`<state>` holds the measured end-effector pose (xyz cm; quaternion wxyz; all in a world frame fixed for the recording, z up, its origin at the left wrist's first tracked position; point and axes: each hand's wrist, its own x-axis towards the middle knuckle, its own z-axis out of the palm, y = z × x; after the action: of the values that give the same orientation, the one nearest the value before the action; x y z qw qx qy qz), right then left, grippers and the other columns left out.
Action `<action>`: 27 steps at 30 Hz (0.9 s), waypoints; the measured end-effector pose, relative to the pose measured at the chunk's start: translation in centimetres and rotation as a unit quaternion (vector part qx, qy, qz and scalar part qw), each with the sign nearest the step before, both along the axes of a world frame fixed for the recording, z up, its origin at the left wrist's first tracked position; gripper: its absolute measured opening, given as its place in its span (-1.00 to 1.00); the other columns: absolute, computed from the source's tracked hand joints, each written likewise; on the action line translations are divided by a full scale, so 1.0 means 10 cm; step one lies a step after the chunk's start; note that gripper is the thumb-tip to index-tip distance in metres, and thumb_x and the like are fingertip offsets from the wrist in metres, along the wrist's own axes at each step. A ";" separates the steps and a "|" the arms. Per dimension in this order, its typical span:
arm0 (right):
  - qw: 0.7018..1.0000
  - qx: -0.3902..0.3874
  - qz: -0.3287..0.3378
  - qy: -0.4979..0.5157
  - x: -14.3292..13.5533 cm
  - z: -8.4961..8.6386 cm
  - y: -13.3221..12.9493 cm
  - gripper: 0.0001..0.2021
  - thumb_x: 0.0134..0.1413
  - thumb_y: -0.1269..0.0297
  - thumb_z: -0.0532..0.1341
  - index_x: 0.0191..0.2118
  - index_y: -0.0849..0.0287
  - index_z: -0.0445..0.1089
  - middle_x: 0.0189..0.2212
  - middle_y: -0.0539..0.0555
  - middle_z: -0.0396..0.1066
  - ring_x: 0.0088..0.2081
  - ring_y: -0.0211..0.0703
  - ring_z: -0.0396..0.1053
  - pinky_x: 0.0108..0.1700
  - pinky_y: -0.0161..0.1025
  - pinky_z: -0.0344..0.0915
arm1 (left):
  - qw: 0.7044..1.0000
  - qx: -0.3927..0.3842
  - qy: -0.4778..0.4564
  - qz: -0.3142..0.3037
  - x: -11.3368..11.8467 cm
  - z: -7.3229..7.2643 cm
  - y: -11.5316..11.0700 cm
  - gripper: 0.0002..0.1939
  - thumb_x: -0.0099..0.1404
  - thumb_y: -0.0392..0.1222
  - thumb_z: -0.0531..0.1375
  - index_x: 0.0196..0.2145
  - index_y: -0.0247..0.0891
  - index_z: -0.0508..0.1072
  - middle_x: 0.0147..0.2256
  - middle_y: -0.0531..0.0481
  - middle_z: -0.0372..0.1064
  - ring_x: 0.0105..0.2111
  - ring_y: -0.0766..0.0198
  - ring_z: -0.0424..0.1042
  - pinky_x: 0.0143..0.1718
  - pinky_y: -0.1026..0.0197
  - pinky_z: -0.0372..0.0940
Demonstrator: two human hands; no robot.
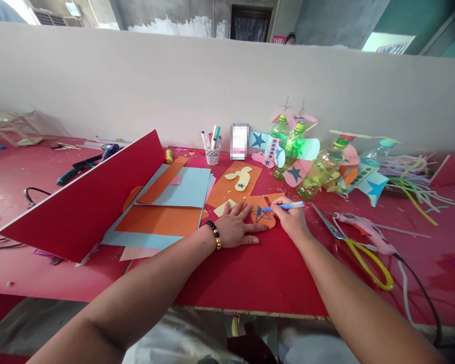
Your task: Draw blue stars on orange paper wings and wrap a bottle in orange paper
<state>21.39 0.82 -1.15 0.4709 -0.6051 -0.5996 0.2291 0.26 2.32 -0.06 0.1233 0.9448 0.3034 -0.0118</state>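
Fingers of the right hand [292, 218] gripped a blue pen [291, 206]; the left hand [231, 230] lay open, 8 o'clock from the star [261, 215], where light pressure risked orange paper [271, 219] slipping.

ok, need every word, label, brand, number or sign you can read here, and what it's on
No text is legible.
Red sign beyond the partition: pale marks, too small to read.
Phone-like screen against the partition: pixelated, unreadable.
Blue pen in the right hand: any print too small to read.
Orange paper piece under the pen tip: a hand-drawn star, not lettering.
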 end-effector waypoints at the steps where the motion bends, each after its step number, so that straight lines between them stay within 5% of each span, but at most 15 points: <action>1: 1.000 0.000 0.000 -0.002 0.00 0.00 0.00 -0.86 0.01 0.22 0.15 -0.49 0.12 0.32 -0.60 -0.03 0.41 -0.48 -0.15 0.39 -0.36 -0.27 0.26 | 1.000 0.001 -0.001 0.000 0.00 0.00 0.00 -0.45 0.33 0.33 -0.13 0.23 0.31 0.06 0.35 -0.04 -0.32 0.30 -0.27 -0.35 0.12 -0.46 -0.36; 27: 0.999 0.004 -0.019 -0.026 0.00 0.02 -0.01 -0.86 -0.01 0.26 0.14 -0.54 0.11 0.31 -0.64 -0.04 0.38 -0.51 -0.17 0.35 -0.39 -0.27 0.22 | 1.000 0.001 0.011 -0.001 0.00 0.05 -0.01 -0.45 0.33 0.33 -0.15 0.24 0.30 0.05 0.35 -0.05 -0.28 0.30 -0.24 -0.34 0.13 -0.44 -0.35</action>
<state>21.34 0.73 -0.99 0.4615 -0.6207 -0.6009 0.2017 0.24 2.20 0.41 0.1187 0.9451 0.3038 -0.0225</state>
